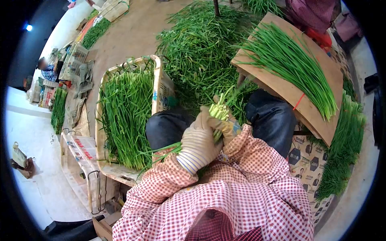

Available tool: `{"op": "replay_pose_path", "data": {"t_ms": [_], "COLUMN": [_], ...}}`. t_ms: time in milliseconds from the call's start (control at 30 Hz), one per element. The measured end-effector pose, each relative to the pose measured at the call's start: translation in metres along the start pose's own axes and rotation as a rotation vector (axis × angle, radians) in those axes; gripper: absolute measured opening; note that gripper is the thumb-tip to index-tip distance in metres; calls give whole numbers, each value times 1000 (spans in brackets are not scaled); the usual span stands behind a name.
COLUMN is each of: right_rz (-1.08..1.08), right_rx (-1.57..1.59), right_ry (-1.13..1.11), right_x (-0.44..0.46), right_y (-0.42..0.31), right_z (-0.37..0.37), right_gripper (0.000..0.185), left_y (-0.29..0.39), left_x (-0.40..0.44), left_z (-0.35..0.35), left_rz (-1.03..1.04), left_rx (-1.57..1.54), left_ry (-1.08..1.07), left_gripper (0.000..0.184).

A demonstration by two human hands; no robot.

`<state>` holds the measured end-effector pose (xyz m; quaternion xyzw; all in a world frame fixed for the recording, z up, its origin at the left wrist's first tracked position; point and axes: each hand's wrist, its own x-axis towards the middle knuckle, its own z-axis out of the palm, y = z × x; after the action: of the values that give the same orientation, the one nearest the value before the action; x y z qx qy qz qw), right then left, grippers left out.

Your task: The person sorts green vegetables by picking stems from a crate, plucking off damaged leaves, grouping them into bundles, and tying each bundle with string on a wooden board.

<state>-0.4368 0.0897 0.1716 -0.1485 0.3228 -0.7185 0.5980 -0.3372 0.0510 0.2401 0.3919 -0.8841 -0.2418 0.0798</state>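
My left hand [200, 144], in a pale striped work glove, is closed around a small bunch of chives [219, 110]. The pale cut ends point up and away from me, and the green leaves trail out by my left sleeve. My right hand [230, 127], in a stained glove, is pressed against the same bunch from the right; its fingers are partly hidden. Both hands are in front of my lap, between my knees. To the right, a pile of long chives [287, 64] lies on a brown board [257, 64], with a red tie [298, 101] near the pile.
A cream plastic crate [157, 86] packed with chives stands left of my knee. Loose leaves [201, 48] heap on the floor ahead. More chives [341, 148] lie along the right wall. An upturned crate [80, 160] stands at left; a person [49, 72] is far left.
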Motion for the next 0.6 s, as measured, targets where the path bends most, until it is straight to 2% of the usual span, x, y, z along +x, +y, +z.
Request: {"op": "replay_pose_path", "data": {"t_ms": [33,67,200,267,300,333,400,433,467,500,600], "right_rz": [27,55,163,156,180,202,178,236,295,207,242], "right_rx": [38,77,360,327,336,344,343,306,266,239,61], "right_ry": [47,93,-17,6,-14,-38,-85,-93,-96,-180,-104], "right_x": [-2,-3,-1,-3,-3,-2,-1,-4,-7,-9,-9], "right_y": [-4,-7,-14,-17,-18,-19,-18,-24,-28,-23,-38], "right_z": [5,7,-5,-2,-1,-1,-2,1,1,-8,-23], "right_gripper": [75,71,53,52,53,54,57,57,58,58,69], "left_y": [3,7,-7,-27,-31,-45,-76,-71,-63,-62,-52], "left_x": [-2,-3,1,7,8,15,14,8,2,0,-4], "left_z": [-1,-8,-50,-69,-70,-66,-27,-11,-1,1,-3], "left_rz": [-51,-50,330,100,-89,-45,-78,-179,-248,-311,-400], "left_rx": [-72,-73,-266,-579,-750,-709,-894,-1220,-1397,-1466,-1561], "left_ry": [-95,-97,-317,-415,-290,-266,-518,-860,-1045,-1062,-1063], "left_gripper": [90,90,84,88,99,110,112,109,98,94,88]}}
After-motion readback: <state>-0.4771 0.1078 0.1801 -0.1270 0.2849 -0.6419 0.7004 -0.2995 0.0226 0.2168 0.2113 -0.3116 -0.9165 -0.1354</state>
